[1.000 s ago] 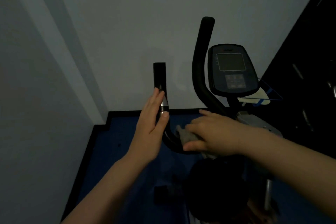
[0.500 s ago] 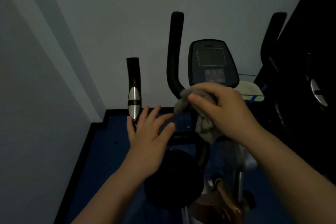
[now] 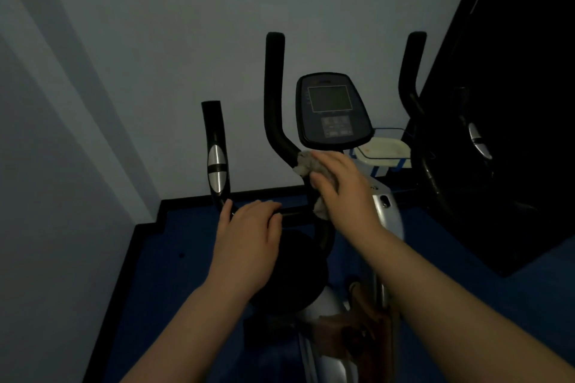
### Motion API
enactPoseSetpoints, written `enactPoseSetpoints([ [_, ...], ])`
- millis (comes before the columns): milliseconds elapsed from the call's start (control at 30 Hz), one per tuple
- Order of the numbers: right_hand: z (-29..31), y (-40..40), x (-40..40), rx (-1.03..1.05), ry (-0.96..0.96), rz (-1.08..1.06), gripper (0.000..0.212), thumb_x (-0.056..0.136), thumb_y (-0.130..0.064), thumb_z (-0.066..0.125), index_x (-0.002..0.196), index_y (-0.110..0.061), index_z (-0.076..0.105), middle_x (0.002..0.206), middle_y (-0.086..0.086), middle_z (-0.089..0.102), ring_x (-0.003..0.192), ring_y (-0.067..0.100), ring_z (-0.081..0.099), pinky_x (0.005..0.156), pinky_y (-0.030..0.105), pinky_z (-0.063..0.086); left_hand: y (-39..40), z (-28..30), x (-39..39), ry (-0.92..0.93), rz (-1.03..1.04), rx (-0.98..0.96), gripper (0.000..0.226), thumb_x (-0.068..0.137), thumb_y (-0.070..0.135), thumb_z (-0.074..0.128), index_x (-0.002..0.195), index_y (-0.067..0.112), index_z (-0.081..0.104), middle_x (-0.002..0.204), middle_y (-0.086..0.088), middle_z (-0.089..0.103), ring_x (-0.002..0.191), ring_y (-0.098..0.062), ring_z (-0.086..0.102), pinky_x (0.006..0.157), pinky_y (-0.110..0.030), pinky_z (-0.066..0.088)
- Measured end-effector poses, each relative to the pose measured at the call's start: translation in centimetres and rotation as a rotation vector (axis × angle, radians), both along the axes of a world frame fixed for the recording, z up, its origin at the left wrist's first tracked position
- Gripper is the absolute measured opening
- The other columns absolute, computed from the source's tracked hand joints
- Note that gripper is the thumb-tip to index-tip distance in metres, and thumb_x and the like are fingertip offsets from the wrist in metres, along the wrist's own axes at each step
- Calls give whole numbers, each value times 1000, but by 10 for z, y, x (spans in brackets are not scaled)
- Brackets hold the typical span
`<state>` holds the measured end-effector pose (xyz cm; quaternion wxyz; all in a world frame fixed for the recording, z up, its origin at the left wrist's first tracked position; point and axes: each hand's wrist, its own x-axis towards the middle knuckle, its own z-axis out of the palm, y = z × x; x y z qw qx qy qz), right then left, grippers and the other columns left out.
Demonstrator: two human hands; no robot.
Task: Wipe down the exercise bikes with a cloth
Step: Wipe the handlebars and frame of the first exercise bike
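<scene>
A black exercise bike stands in front of me, with a dark console [image 3: 333, 112] at its centre and black handlebars. My right hand [image 3: 342, 186] grips a grey cloth [image 3: 306, 163] and presses it on the bend of the inner upright handlebar [image 3: 273, 96], just below the console. My left hand [image 3: 249, 233] rests curled over the horizontal bar beside the left grip [image 3: 216, 152], which has silver sensor plates. The black saddle [image 3: 292, 274] lies below my hands, partly hidden by my left wrist.
A pale wall rises close behind the bike, and another runs along the left. The floor [image 3: 174, 258] is blue with a black border. A white tray [image 3: 382, 149] sits right of the console. A large dark machine [image 3: 504, 134] fills the right side.
My right hand has carried the cloth from the low left bar up to the bend under the console. My left hand has let go of the left grip and dropped onto the horizontal bar.
</scene>
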<state>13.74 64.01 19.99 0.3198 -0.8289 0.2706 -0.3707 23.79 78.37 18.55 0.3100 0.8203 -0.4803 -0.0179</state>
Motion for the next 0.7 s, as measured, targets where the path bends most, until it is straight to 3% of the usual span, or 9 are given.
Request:
enactPoseSetpoints([
  [133,-26,32,-21,-62,-24,-60,33,94,-3,56,125,-13,62,122,-9,50,98,-21,46,81,-5,33,5,-4,-6,7,-10,-52,34,103,23,37,129,22,57,136,7,54,131,-8,41,114,-23,-2],
  [200,-31,37,-33,-81,24,-50,30,94,-4,57,122,-12,64,123,-7,52,98,-26,42,80,-7,30,6,-5,-7,61,-18,-79,33,103,21,37,129,20,58,136,5,54,130,-9,42,113,-21,1],
  [333,-10,7,-28,-88,67,-189,25,96,-8,55,118,-8,64,124,2,56,103,-3,43,81,1,27,8,-5,-8,155,-25,-144,30,102,16,39,121,21,62,118,13,57,114,2,45,111,-16,3],
  [400,-8,7,-23,-31,44,-163,25,98,-9,51,120,-6,62,122,5,57,109,10,50,85,10,31,11,-6,-12,304,9,-235,28,101,15,42,112,26,65,110,23,58,110,2,51,112,-20,22],
  [467,-19,22,-24,94,2,-124,28,99,-13,50,124,-7,61,120,2,59,109,11,54,90,18,40,15,-7,-18,487,54,-395,30,99,10,46,103,28,69,99,20,66,98,2,60,92,-19,46],
  [567,-19,36,-37,409,-157,-121,29,100,-21,49,124,-11,61,116,2,65,105,9,60,95,25,49,19,-10,-24,575,67,-535,31,97,1,45,101,21,69,93,8,71,90,2,65,78,-10,49],
  [633,-7,38,-44,515,-215,-123,28,100,-24,48,120,-12,64,108,3,69,101,16,65,89,30,53,19,-9,-24,646,52,-541,29,97,0,45,100,17,69,94,4,72,89,-2,67,76,-10,49],
  [700,7,49,-44,482,-258,-48,22,100,-26,48,109,-22,68,92,-8,72,87,9,68,72,22,56,17,-9,-21,733,25,-530,26,98,2,45,101,14,68,97,2,72,91,-6,68,76,-14,50],
])
